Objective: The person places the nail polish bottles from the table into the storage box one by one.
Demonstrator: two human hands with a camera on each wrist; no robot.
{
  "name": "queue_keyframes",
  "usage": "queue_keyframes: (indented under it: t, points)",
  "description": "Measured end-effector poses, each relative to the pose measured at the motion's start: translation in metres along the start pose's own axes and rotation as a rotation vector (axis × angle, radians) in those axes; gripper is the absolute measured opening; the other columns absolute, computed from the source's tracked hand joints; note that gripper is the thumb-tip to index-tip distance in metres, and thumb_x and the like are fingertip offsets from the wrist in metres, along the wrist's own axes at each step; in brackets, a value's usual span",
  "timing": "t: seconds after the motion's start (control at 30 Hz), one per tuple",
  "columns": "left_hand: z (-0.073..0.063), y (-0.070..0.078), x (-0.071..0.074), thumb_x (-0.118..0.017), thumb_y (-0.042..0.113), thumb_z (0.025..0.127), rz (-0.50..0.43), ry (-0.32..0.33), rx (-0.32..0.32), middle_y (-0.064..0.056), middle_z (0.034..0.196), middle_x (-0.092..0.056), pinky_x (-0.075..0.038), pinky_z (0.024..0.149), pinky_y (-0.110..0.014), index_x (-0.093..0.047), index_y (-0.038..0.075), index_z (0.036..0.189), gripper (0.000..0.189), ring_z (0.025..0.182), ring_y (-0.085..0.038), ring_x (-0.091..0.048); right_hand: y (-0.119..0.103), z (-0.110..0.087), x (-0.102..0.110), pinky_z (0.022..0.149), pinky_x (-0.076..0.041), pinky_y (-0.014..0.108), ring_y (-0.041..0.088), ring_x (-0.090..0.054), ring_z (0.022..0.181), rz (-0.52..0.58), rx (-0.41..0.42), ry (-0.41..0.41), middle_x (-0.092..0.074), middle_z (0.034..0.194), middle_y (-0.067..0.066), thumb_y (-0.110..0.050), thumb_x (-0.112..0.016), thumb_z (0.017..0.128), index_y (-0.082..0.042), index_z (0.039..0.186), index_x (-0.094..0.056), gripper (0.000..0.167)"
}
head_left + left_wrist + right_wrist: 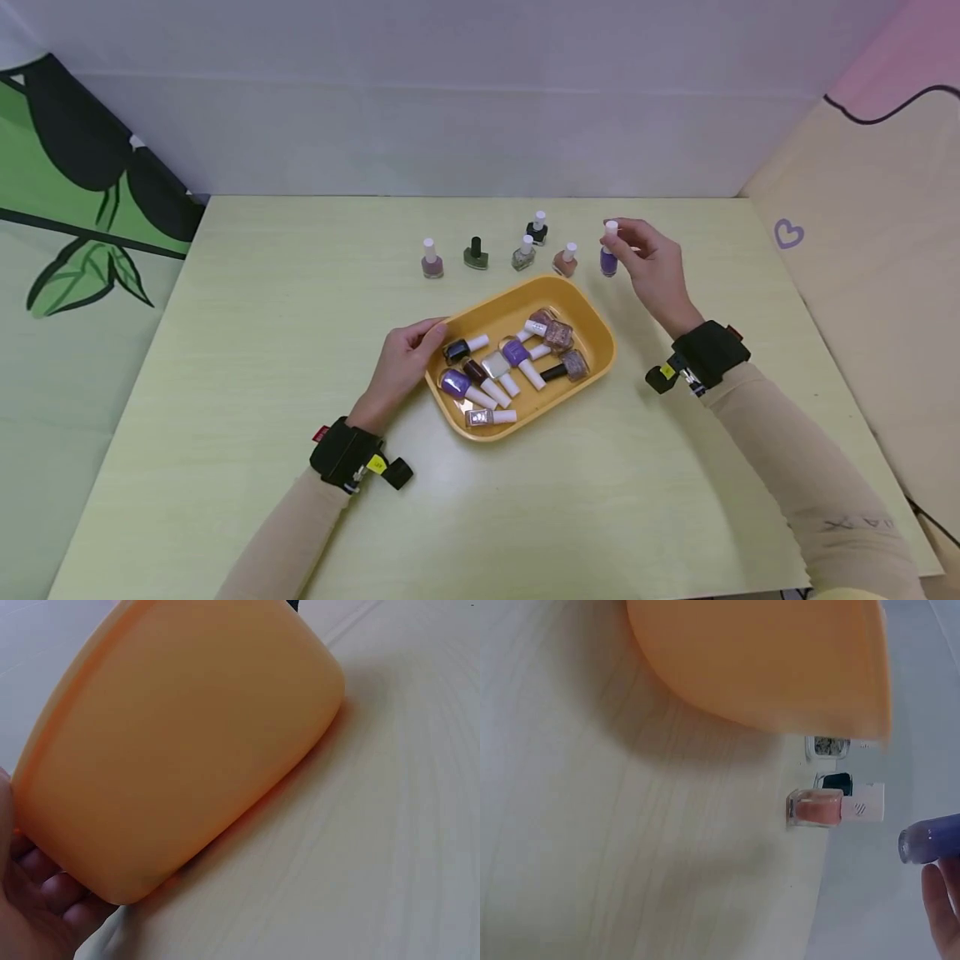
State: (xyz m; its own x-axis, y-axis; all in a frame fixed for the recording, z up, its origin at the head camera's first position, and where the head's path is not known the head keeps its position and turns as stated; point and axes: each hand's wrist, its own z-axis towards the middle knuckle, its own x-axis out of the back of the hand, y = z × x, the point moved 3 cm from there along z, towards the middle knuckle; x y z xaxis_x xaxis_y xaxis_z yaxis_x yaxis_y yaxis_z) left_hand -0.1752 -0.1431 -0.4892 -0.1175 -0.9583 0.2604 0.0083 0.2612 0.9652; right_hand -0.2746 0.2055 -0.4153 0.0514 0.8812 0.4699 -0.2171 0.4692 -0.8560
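My right hand (656, 267) pinches a purple nail polish bottle (608, 262) by its white cap, at the right end of a loose row of bottles. In the right wrist view this bottle (930, 838) appears above the table, its glass end free. My left hand (401, 358) grips the left end of a yellow tray (487, 321), thumb at the rim. The left wrist view shows fingers (64, 889) against the tray's outer end (172, 750). Several nail polish bottles lie in the tray, among them a purple one (514, 352) and a glittery one (558, 335).
Behind the tray stand a mauve bottle (432, 265), a dark green one (476, 254), a clear glittery one (523, 254), a black one (537, 231) and a peach one (565, 262). A pale wall (480, 142) rises at the table's far edge.
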Motion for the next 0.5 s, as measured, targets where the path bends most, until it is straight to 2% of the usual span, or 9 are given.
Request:
queue_keyframes:
  t: [0.1, 0.2, 0.37, 0.5]
  points:
    - [0.0, 0.001, 0.0, -0.056, 0.021, 0.108, 0.002, 0.005, -0.002, -0.021, 0.128, -0.07, -0.048, 0.111, -0.045, -0.067, -0.004, 0.131, 0.036, 0.124, -0.033, -0.065, -0.012, -0.006, -0.005, 0.087, -0.051, 0.012, 0.007, -0.064, 0.098, -0.027, 0.082, -0.05, -0.071, 0.119, 0.016, -0.017, -0.065, 0.102, -0.006, 0.135, -0.066, 0.035]
    - [0.0, 0.0, 0.0, -0.056, 0.021, 0.108, 0.004, 0.005, -0.004, -0.021, 0.128, -0.07, -0.048, 0.111, -0.045, -0.067, -0.004, 0.131, 0.036, 0.125, -0.033, -0.065, -0.022, -0.012, -0.01, 0.088, -0.05, 0.011, 0.013, -0.064, 0.101, -0.062, 0.16, -0.101, -0.072, 0.117, 0.016, -0.013, -0.066, 0.101, -0.004, 0.132, -0.067, 0.033]
    - [0.0, 0.0, 0.0, -0.056, 0.021, 0.108, 0.003, -0.001, -0.006, -0.021, 0.128, -0.07, -0.049, 0.11, -0.045, -0.067, -0.004, 0.131, 0.036, 0.125, -0.034, -0.065, -0.034, -0.022, -0.02, 0.093, -0.054, 0.024, 0.021, -0.066, 0.105, -0.109, 0.265, -0.195, -0.074, 0.115, 0.01, -0.013, -0.067, 0.101, -0.006, 0.128, -0.07, 0.029]
    - [0.0, 0.0, 0.0, -0.055, 0.022, 0.108, -0.001, -0.005, -0.006, -0.02, 0.13, -0.07, -0.049, 0.11, -0.044, -0.067, -0.003, 0.132, 0.037, 0.125, -0.033, -0.064, -0.043, -0.031, -0.028, 0.093, -0.059, 0.037, 0.022, -0.068, 0.1, -0.14, 0.333, -0.271, -0.074, 0.117, 0.01, -0.011, -0.069, 0.099, -0.005, 0.127, -0.071, 0.029]
